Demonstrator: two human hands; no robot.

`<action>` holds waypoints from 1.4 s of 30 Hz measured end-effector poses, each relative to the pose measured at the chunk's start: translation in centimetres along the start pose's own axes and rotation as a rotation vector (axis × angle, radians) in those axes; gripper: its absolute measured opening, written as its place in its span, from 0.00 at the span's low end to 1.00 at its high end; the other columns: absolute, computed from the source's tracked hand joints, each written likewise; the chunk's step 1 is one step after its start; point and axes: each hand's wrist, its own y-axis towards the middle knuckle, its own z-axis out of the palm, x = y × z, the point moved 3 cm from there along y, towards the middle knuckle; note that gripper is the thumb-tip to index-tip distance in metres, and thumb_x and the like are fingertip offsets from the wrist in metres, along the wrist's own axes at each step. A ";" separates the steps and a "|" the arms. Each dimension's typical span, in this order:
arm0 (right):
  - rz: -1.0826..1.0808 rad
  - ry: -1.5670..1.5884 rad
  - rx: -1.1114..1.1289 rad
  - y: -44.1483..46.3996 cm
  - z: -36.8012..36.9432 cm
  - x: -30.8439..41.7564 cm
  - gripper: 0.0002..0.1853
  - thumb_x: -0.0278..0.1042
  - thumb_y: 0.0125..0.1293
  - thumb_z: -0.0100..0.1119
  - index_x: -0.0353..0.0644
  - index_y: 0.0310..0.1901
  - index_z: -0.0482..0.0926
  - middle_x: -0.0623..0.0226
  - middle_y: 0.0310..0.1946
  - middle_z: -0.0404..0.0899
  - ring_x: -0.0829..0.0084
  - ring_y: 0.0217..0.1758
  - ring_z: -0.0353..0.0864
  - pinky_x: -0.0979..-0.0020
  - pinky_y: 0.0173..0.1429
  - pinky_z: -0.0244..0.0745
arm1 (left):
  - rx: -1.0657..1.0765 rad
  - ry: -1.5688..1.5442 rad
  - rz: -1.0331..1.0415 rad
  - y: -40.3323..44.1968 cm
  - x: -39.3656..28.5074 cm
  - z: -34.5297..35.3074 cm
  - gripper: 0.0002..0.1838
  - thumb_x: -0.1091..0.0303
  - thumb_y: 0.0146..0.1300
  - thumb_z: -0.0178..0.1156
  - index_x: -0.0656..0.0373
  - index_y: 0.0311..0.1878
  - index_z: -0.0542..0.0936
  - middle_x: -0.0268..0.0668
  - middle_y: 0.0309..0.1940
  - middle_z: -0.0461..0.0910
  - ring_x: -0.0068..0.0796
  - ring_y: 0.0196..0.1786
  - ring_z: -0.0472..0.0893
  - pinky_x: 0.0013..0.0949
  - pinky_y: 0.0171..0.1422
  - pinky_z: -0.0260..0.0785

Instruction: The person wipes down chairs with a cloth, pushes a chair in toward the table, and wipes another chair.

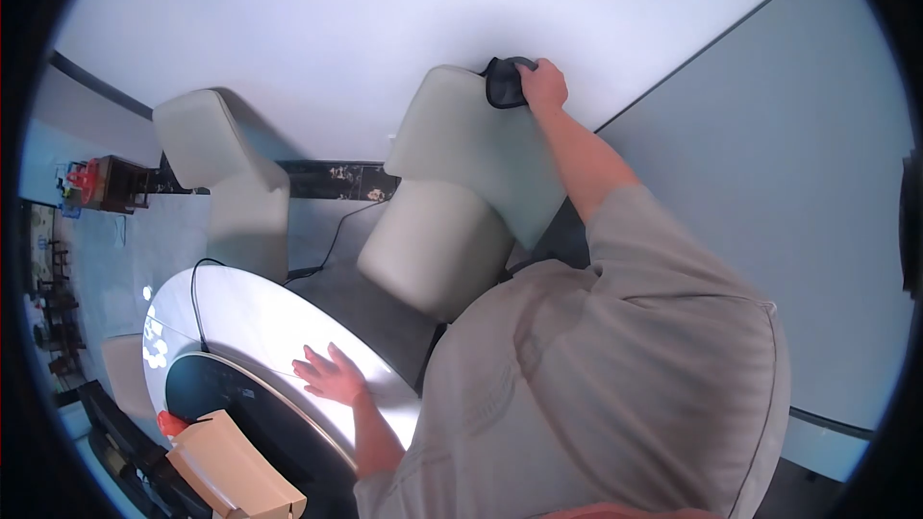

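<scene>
Head: chair [437, 139] behind black item [503, 85] in right hand [545, 86]; table [240, 303] under left hand [332, 377].

Plain grey-beige top [596, 394], loose cut, creased across the torso. Sleeves [635, 231] short, same cloth. Long seam [771, 375] down one side. Forearms [591, 159] bare.

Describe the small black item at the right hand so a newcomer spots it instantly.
Find the pale grey-green chair nearest the person. At its backrest's top edge, the right hand holds the small black item. Its dark colour stands out against chair and white wall.
</scene>
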 end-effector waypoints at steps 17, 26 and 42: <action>-0.502 0.310 0.211 0.6 -7.3 0.1 0.27 0.62 0.75 0.55 0.44 0.50 0.87 0.48 0.41 0.88 0.47 0.48 0.87 0.56 0.56 0.78 | -0.080 -0.095 0.027 0.1 1.0 2.3 0.36 0.35 0.77 0.49 0.46 0.80 0.68 0.50 0.84 0.53 0.48 0.87 0.49 0.61 0.87 0.37; -0.868 -0.524 0.271 -5.8 -2.6 -3.1 0.46 0.70 0.63 0.66 0.37 0.69 0.73 0.44 0.53 0.83 0.47 0.56 0.83 0.49 0.63 0.78 | -0.030 -0.091 -0.060 0.3 -1.0 -0.3 0.36 0.34 0.76 0.50 0.39 0.80 0.68 0.48 0.84 0.54 0.47 0.87 0.48 0.59 0.88 0.35; -1.074 -0.369 0.222 -4.1 3.7 7.7 0.22 0.51 0.76 0.59 0.37 0.53 0.78 0.53 0.46 0.84 0.48 0.53 0.83 0.51 0.54 0.80 | -0.076 -0.103 -0.037 0.5 -0.5 0.0 0.34 0.37 0.75 0.54 0.35 0.80 0.68 0.45 0.85 0.53 0.45 0.88 0.48 0.58 0.88 0.35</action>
